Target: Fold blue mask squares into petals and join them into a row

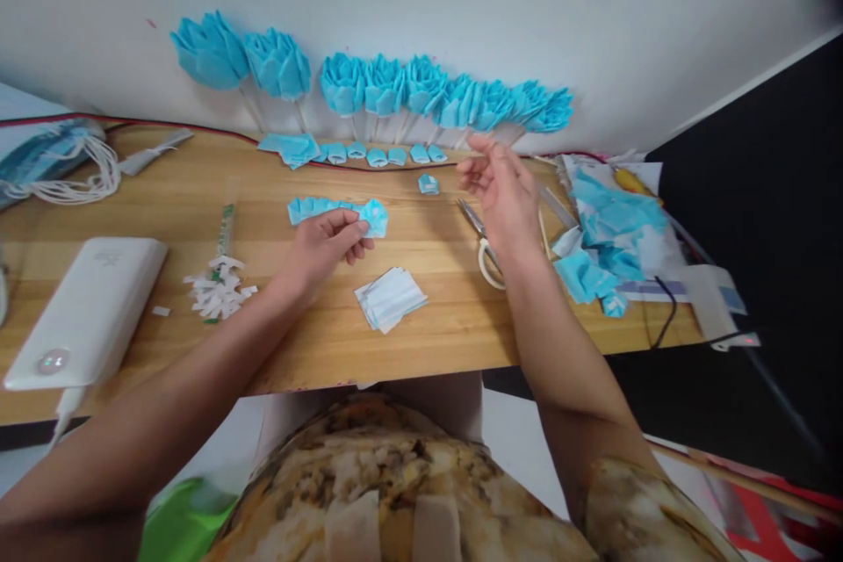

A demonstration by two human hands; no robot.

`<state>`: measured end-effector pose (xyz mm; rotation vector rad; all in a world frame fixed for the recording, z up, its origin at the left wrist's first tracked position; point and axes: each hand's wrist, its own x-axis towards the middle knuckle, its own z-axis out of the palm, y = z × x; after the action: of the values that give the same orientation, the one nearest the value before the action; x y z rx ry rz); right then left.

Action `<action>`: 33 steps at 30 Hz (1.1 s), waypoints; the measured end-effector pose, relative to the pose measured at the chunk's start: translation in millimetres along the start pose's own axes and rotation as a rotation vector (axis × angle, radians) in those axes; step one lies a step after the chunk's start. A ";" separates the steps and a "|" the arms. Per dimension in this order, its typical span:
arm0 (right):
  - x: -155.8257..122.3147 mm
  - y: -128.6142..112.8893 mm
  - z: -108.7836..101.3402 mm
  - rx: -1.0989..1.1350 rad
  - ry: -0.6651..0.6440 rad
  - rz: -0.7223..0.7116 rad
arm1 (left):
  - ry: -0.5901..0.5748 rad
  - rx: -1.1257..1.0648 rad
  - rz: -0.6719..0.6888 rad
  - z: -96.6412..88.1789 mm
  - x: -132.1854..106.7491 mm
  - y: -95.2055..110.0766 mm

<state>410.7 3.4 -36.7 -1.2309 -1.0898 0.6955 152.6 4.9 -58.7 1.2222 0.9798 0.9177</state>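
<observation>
My left hand [326, 244] pinches a small folded blue paper piece [374, 218] just above the wooden desk [435, 325], at the right end of a row of similar blue pieces [314, 208]. My right hand [501, 187] hovers open over the desk, fingers spread, nothing in it, right beside the scissors [486, 250]. A lone folded blue piece [428, 183] lies to its left. A stack of pale blue squares [391, 297] rests below my left hand.
Blue paper flowers on sticks [395, 88] lean against the wall, with small folded pieces [378, 154] lined below. A white power bank [92, 307] and white paper scraps [217, 290] lie left. Blue offcuts [609, 237] pile at right.
</observation>
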 end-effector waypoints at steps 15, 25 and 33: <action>-31.9 -5.4 -12.6 -0.355 -0.287 -0.043 | -0.053 0.007 0.031 2.2 -3.5 6.1; -30.4 -5.4 -73.7 -0.469 -0.069 -0.038 | -0.021 0.040 0.033 -0.8 -2.0 5.6; -4.7 20.8 -130.3 -0.715 0.091 -0.089 | -0.032 0.078 0.027 1.1 -4.9 7.6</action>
<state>531.9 -46.0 -54.2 -1.7792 -1.3607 0.1645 151.8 0.8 -50.5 1.3147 0.9832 0.8856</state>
